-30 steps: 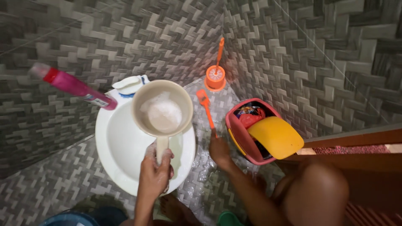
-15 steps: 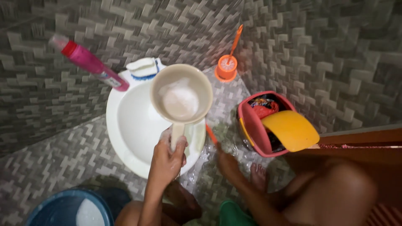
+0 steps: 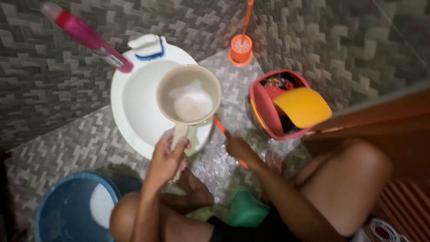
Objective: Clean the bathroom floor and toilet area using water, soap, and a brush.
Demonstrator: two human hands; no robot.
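The left hand has its grip closed tight on the handle of a beige water dipper with foamy water inside, held over the white squat toilet set in the tiled floor. The right hand, just beside the toilet, is clamped on the orange brush, which lies low against the wet floor. A pink bottle and a blue and white scrub brush sit at the toilet's far edge, an orange brush holder stands behind it, a pink bin with a yellow lid is near its right side, and a blue bucket is near its front
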